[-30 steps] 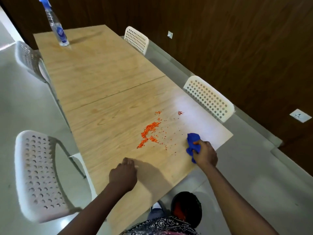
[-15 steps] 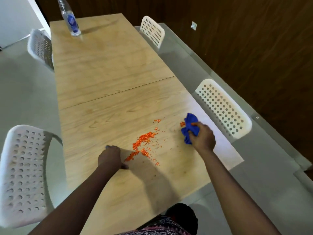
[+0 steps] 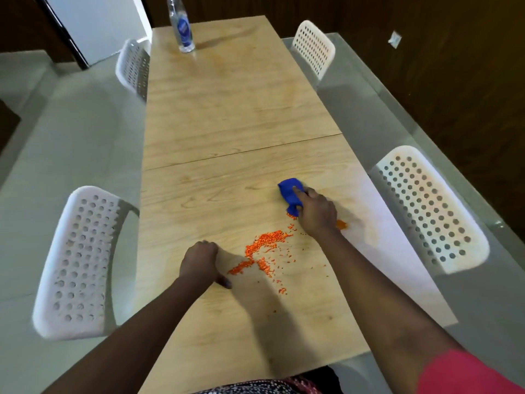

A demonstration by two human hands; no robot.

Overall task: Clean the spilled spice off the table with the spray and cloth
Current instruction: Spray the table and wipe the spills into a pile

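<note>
**Spice pile sits between the two hands, cloth is at the far end of it**

So the orange spilled spice point(image 3: 265, 245) is lying in the lower middle of the frame on the desk point(image 3: 227, 115). It's a streak more than a blob, running from lower left up toward upper right, with loose grains scattered below and to the right, and a small separate clump point(image 3: 341, 224) just right of the wrist.

The blue cloth point(image 3: 291, 194) is bunched up right at the upper right end of that streak, touching the desk, with a few grains right at its lower edge. The right hand point(image 3: 315, 211) has its grip clamped on the cloth, forefinger pressed flat on top, arm coming in from the lower right. So from the cloth, the main pile lies down and to the left, pretty much along the streak's own long line.

The left hand point(image 3: 200, 261) rests on the desk just left of the streak's lower end, fingers curled in and holding nothing, thumb out toward the grains.

My guess is the wipe has to pull down-left, toward that left hand.

The spray bottle point(image 3: 181, 27) stands upright way off at the top of the frame, well apart from both hands. White chairs point(image 3: 82, 263) line both sides.
</note>
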